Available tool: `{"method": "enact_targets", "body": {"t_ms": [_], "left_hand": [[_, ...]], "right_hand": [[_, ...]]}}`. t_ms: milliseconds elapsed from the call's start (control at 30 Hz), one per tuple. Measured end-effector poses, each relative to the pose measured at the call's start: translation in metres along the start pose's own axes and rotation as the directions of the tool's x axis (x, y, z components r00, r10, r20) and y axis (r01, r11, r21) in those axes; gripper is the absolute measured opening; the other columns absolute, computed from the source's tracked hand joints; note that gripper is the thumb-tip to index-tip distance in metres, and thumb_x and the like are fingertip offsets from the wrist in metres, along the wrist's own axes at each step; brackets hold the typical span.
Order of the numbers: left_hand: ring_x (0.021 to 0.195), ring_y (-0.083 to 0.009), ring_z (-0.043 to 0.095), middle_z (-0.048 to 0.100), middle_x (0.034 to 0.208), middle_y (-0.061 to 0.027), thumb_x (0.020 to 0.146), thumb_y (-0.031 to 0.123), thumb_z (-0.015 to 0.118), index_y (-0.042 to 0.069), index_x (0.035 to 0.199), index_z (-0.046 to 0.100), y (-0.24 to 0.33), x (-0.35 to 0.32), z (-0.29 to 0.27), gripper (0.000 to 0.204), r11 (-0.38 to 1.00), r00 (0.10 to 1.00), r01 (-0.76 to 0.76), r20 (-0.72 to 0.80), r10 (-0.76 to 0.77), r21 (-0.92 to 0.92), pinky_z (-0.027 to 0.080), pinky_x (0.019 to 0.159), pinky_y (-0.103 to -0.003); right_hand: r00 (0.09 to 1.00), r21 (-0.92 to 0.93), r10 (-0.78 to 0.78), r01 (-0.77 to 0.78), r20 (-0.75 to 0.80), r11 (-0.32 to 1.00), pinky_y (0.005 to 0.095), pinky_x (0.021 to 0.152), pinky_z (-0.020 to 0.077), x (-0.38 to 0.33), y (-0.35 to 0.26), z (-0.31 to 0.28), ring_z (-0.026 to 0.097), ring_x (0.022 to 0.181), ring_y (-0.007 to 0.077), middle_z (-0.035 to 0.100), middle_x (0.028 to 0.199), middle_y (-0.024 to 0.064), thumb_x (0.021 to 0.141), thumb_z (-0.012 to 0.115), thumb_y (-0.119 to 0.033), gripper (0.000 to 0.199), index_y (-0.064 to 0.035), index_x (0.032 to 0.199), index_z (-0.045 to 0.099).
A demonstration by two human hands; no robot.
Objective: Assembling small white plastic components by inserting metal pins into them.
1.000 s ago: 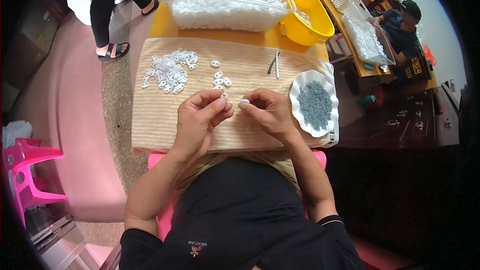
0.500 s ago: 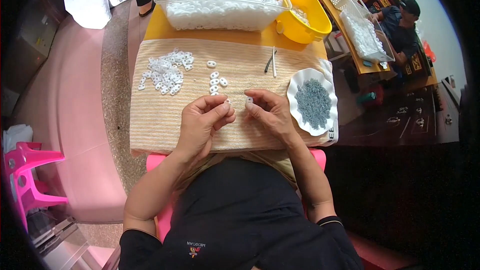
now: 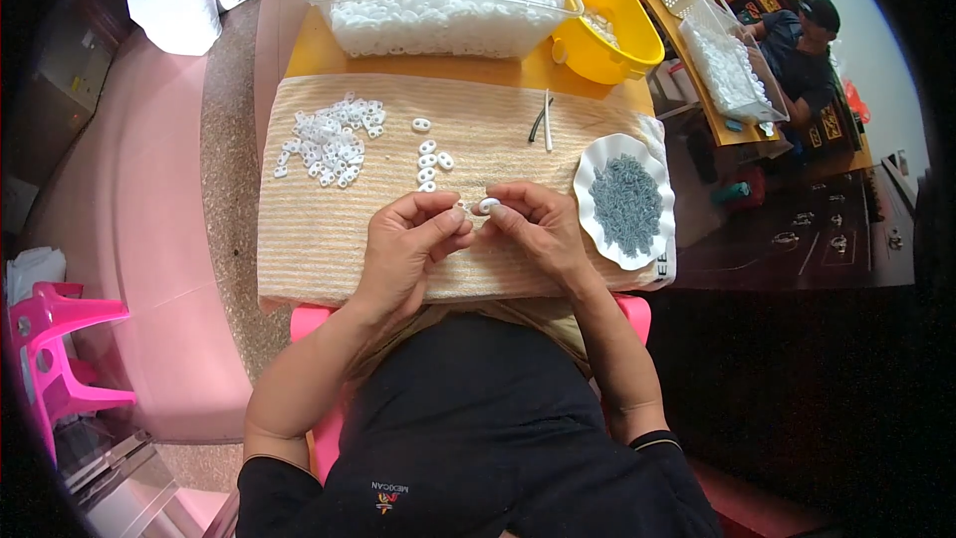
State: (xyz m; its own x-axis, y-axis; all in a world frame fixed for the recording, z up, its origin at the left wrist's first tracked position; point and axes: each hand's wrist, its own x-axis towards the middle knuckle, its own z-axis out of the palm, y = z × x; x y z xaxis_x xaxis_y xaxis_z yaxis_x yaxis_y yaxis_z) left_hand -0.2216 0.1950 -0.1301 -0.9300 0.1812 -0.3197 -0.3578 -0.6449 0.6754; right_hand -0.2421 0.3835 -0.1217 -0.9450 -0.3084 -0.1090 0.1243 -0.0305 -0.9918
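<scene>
Above the striped cloth [image 3: 339, 249], my right hand [image 3: 543, 231] pinches a small white oval plastic piece [image 3: 488, 206] between thumb and fingertips. Close beside it, my left hand [image 3: 406, 241] is closed in a pinch; a tiny pale bit shows at its fingertips, too small to name. Just beyond my hands lie several white two-holed oval pieces [image 3: 427, 161], most of them in a short column. A loose heap of small white two-holed pieces [image 3: 329, 144] is at the left. To the right, a white wavy-edged dish [image 3: 588, 174] holds many small grey-blue translucent tubes [image 3: 627, 209].
A clear bin [image 3: 448, 35] full of white pieces stands at the back, beside a yellow basin [image 3: 622, 35]. One white stick [image 3: 548, 125] and a dark one [image 3: 535, 128] lie on the cloth. A co-worker [image 3: 805, 60] sits at another table; a pink stool [image 3: 70, 339] stands left.
My hands have come closer together. The white piece in my right hand has turned and moved slightly left and down, now showing its oval side.
</scene>
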Motion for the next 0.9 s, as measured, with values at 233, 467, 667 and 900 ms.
{"method": "enact_targets", "body": {"t_ms": [233, 467, 667, 900], "left_hand": [[0.076, -0.0175, 0.066, 0.065, 0.089, -0.012, 0.087, 0.0, 0.062, -0.003, 0.101, 0.059, -0.001, -0.002, 0.004, 0.015, 0.999, 1.0, 0.006, 0.021, -0.005, -0.054, 0.057, 0.072, -0.027], [0.076, -0.0174, 0.066, 0.065, 0.088, -0.0107, 0.086, 0.0, 0.063, -0.002, 0.102, 0.06, -0.003, -0.002, 0.004, 0.016, 0.997, 1.0, -0.001, 0.001, 0.001, -0.072, 0.057, 0.072, -0.027], [0.076, -0.0163, 0.065, 0.065, 0.087, -0.0102, 0.087, 0.001, 0.063, -0.002, 0.102, 0.06, -0.004, -0.002, 0.002, 0.016, 0.996, 1.0, -0.006, 0.011, 0.007, -0.085, 0.057, 0.072, -0.026], [0.076, -0.016, 0.065, 0.065, 0.088, -0.0101, 0.087, 0.001, 0.063, -0.002, 0.101, 0.059, -0.005, -0.001, 0.002, 0.015, 0.996, 1.0, 0.001, 0.011, 0.0, -0.087, 0.057, 0.073, -0.026]], "right_hand": [[0.997, 0.179, 0.064, -0.07, 0.04, 0.981, 0.0246, 0.073, 0.055, -0.005, -0.002, 0.009, 0.067, 0.079, 0.0145, 0.068, 0.092, 0.0097, 0.092, 0.059, -0.008, 0.02, 0.0036, 0.109, 0.059], [0.988, 0.173, 0.147, -0.138, -0.044, 0.975, 0.0234, 0.067, 0.053, -0.007, 0.002, 0.013, 0.065, 0.075, 0.011, 0.068, 0.083, 0.007, 0.088, 0.064, -0.008, 0.014, 0.003, 0.097, 0.065], [0.998, 0.088, 0.058, -0.056, -0.019, 0.995, 0.0233, 0.066, 0.0521, -0.009, 0.003, 0.01, 0.064, 0.074, 0.0105, 0.068, 0.084, 0.0065, 0.086, 0.067, -0.009, 0.018, 0.0027, 0.099, 0.066], [0.993, -0.036, 0.071, -0.068, 0.089, 0.997, 0.0255, 0.073, 0.0537, -0.012, -0.004, 0.007, 0.066, 0.083, 0.0148, 0.068, 0.097, 0.01, 0.087, 0.065, -0.005, 0.028, 0.0054, 0.113, 0.062]]}}
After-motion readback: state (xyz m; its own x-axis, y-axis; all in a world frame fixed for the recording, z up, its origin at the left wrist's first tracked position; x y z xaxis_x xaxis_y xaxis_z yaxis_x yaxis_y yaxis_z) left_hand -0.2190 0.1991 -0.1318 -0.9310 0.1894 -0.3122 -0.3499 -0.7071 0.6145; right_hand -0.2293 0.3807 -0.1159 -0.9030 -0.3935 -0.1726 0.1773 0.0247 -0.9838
